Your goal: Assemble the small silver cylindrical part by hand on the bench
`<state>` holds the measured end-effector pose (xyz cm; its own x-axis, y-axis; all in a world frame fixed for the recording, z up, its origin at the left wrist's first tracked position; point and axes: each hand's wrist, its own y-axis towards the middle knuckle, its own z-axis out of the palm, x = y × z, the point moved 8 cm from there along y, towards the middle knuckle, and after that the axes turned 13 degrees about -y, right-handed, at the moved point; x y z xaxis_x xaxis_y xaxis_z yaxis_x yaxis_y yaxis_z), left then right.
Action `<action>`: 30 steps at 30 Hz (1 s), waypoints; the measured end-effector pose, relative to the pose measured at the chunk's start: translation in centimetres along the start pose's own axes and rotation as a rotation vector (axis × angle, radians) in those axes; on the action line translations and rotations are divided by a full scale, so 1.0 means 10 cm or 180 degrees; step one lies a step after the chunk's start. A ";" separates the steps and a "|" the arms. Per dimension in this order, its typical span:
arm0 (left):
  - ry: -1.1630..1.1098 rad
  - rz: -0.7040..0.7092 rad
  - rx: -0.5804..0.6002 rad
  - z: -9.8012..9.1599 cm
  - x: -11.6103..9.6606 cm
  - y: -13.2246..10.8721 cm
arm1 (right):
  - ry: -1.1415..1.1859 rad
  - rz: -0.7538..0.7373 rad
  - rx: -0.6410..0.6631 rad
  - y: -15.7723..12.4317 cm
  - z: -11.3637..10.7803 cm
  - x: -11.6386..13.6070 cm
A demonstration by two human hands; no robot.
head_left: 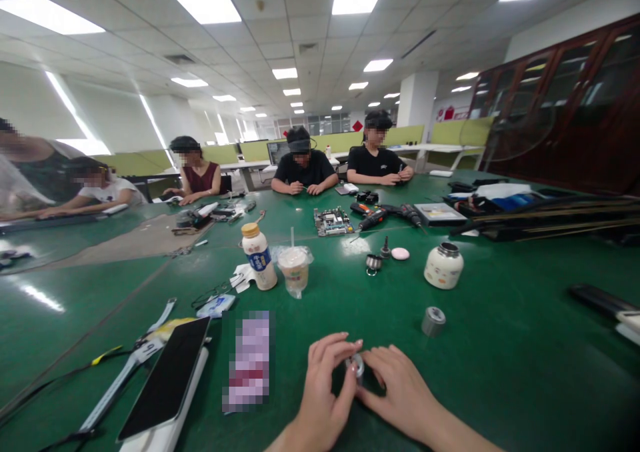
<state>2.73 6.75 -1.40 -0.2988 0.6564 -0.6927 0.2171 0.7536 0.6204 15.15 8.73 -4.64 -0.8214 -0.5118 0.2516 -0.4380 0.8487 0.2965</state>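
Low over the green table, my left hand (324,382) and my right hand (400,387) close their fingertips round a small silver metal cylinder (357,368) from either side. Its lower part is partly hidden by my fingers. A similar silver cylinder (433,321) stands apart, beyond my right hand. Farther back sits a squat cream bottle (443,269) with a patterned side and an uncovered metal neck. Left of that bottle lie a small metal part with a ring (373,263), a dark stemmed piece (385,247) and a pale pink oval disc (400,254).
A tablet (167,379) and a blurred purple packet (249,362) lie on the left. A capped drink bottle (259,259) and a cup with a straw (294,269) stand ahead. Beyond are a circuit board (333,221) and power drills (373,219). Several people sit around the table.
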 end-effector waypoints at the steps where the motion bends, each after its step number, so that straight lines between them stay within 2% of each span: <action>1: 0.0061 -0.0033 -0.0061 -0.01 0.01 0.00 | 0.0012 -0.0006 0.0003 0.00 0.00 0.00; 4: 0.0207 -0.0159 -0.0300 -0.06 0.04 0.00 | 0.0020 -0.0017 0.0014 0.01 0.00 0.00; 7: 0.0085 -0.0162 -0.0363 -0.06 0.05 0.01 | -0.0023 -0.0032 -0.0009 0.02 0.01 0.00; 12: -0.0347 -0.0274 -0.0181 0.00 0.08 -0.01 | -0.0154 -0.0056 -0.0109 0.00 0.01 0.00; 15: -0.0279 -0.0321 -0.0033 0.03 0.09 -0.02 | -0.0141 -0.0056 -0.0115 0.00 0.02 0.00; 17: -0.0148 -0.0260 -0.0069 0.02 0.07 -0.02 | -0.0086 -0.0046 -0.0092 0.00 0.02 -0.01; 22: 0.0254 0.0033 -0.0450 -0.08 -0.06 0.01 | -0.0002 -0.0021 -0.0043 0.00 0.03 -0.01; 25: 0.0394 0.0123 -0.0554 -0.10 -0.09 0.02 | -0.0029 0.0002 -0.0035 0.01 0.02 -0.02; 27: 0.0391 0.0168 -0.0711 -0.14 -0.06 0.01 | -0.0046 0.0005 -0.0020 0.01 0.01 -0.01; 30: 0.0527 0.0027 -0.1211 -0.29 0.10 -0.03 | -0.0037 0.0031 0.0023 0.02 -0.01 0.00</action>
<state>-0.33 7.09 -1.17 -0.4506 0.6247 -0.6377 -0.1295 0.6611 0.7391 15.07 8.84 -4.52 -0.8299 -0.5019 0.2437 -0.4325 0.8546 0.2872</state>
